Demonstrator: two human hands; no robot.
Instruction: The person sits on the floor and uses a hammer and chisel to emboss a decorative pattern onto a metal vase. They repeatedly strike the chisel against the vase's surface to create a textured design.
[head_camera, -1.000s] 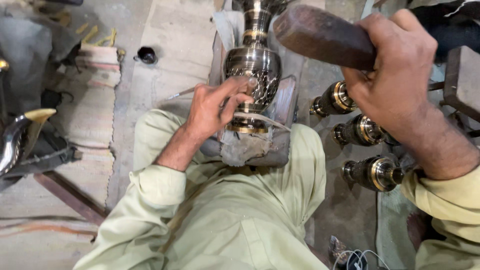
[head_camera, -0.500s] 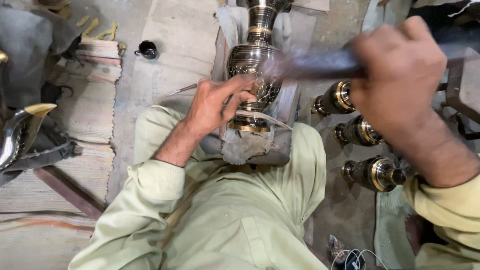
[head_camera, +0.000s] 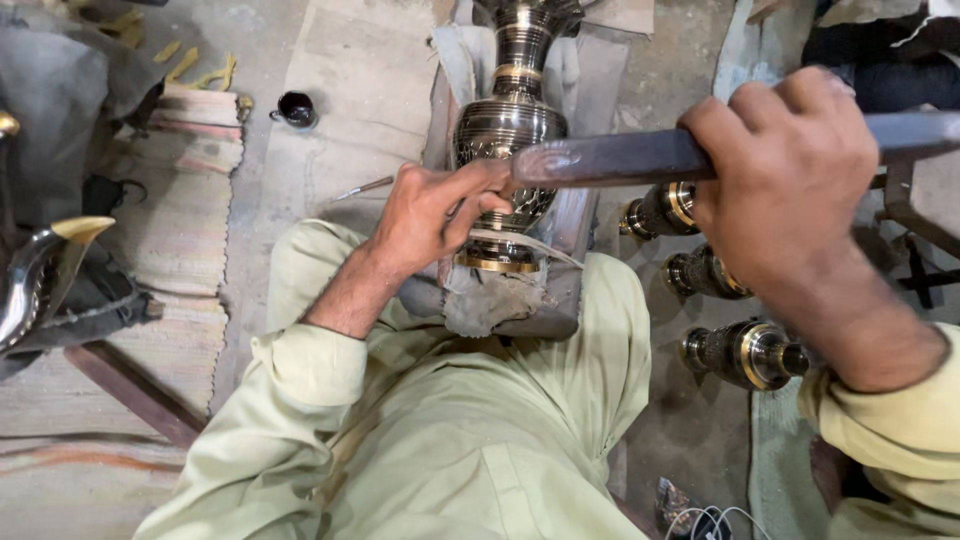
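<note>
The wooden mallet (head_camera: 610, 158) now lies nearly level across the view, its dark head end down at the fingers of the left hand (head_camera: 432, 212) on the belly of the engraved brass vase (head_camera: 508, 130); a second ago it is raised high and tilted, well clear of the vase. The right hand (head_camera: 790, 170) gripping the handle sits lower and a little further left than then (half a second back it is a blur mid-swing).
</note>
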